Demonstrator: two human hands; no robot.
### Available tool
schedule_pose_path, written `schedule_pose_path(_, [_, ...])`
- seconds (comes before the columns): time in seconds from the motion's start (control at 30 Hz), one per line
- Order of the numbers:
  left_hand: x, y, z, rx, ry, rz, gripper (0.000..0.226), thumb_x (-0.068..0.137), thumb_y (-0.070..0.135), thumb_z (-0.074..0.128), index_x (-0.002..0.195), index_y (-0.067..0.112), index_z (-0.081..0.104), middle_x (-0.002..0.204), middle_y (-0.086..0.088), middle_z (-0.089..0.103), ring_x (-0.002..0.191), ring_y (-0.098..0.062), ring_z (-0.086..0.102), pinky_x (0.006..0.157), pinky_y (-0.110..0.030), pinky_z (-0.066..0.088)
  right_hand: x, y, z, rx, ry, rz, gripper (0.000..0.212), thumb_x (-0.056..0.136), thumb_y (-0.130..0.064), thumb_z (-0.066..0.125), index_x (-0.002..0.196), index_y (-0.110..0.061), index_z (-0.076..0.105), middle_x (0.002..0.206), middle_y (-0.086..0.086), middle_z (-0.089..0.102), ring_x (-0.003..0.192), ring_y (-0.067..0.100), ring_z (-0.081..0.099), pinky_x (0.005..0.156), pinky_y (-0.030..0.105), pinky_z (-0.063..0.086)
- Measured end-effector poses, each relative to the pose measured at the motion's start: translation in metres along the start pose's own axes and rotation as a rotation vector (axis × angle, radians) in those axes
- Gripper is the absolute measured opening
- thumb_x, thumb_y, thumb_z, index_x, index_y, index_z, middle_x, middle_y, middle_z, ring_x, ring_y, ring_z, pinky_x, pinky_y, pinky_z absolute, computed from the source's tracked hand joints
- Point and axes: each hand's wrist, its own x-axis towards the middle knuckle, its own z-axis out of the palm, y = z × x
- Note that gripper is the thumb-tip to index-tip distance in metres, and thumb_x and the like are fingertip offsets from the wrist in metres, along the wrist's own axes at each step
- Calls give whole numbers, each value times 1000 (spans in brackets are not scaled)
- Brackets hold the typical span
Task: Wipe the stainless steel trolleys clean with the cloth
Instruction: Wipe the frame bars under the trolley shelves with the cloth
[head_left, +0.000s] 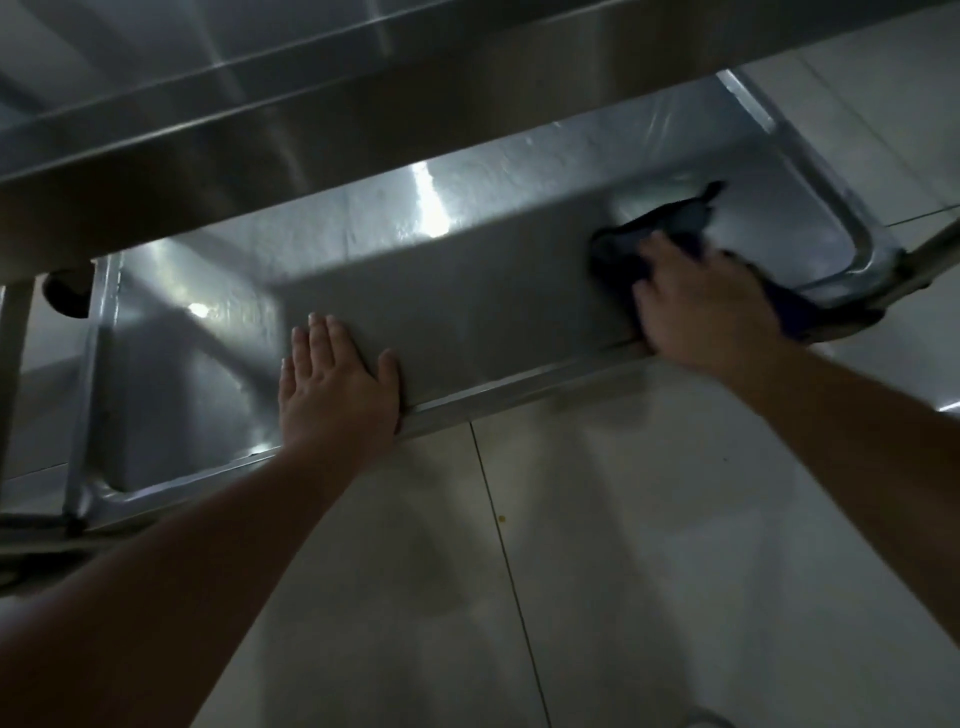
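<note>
The stainless steel trolley's lower shelf fills the middle of the head view, beneath the upper shelf. My left hand lies flat with straight fingers on the shelf's near edge. A dark blue cloth is spread at the shelf's right end, near the rounded corner. My right hand presses down on the cloth, fingers over it; the hand is blurred, and one end of the cloth trails out past the wrist over the shelf rim.
A trolley leg and a dark caster wheel stand at the left. Another leg angles off at the right corner. Pale tiled floor lies below the shelf's near edge.
</note>
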Motion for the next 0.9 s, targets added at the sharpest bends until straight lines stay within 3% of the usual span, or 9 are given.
schedule_pose_path(0.07, [0,0,1,0,9,2,82,107,59,30,168,6,13,177,-12,8,163,-27,3,132,-42,3,-21,-52,9,3,-14,-171,62,105,-43,13,161,-23,34,172,-3,21,150,38,31,120,48,27])
schedule_pose_path(0.17, [1,-1,3,-4,13,-4,81,107,58,30,168,7,14,177,-12,9,163,-27,4,132,-43,5,-45,-110,24,54,-11,-434,56,106,-55,31,158,-35,40,166,-12,36,149,31,36,121,45,24])
schedule_pose_path(0.27, [1,-4,2,-22,17,9,79,108,58,30,168,9,16,177,-10,11,163,-25,5,132,-42,6,-50,-107,28,11,32,-536,57,105,-61,33,155,-36,46,160,-14,44,147,25,41,119,43,27])
schedule_pose_path(0.37, [1,-10,0,-32,21,30,78,108,59,30,167,10,19,177,-8,13,163,-24,6,132,-41,7,-47,-65,24,34,77,-441,57,103,-60,33,152,-36,51,158,-13,48,143,27,47,116,43,32])
schedule_pose_path(0.5, [2,-10,1,-31,22,41,78,108,60,28,167,10,18,177,-9,12,163,-25,6,131,-42,7,-32,35,10,45,189,-131,59,98,-56,38,146,-27,57,153,-1,56,129,38,57,109,49,42])
schedule_pose_path(0.6, [8,-11,-1,-25,-46,22,80,107,61,24,168,11,16,177,-9,9,163,-25,3,131,-43,6,-16,97,-7,9,131,99,69,96,-61,28,149,-23,51,158,4,50,129,44,56,108,54,44])
schedule_pose_path(0.77, [9,12,-6,10,-57,178,76,107,61,25,168,17,15,177,-6,8,163,-22,1,130,-42,5,-9,84,-9,68,50,238,67,100,-57,26,159,-27,37,169,-5,31,148,40,34,122,55,25])
schedule_pose_path(0.9, [-2,61,6,-53,-101,325,74,107,59,29,169,19,16,178,-3,6,163,-20,-1,129,-37,1,-18,36,-6,74,-10,128,64,105,-57,29,162,-28,31,172,-9,21,155,36,22,125,53,18])
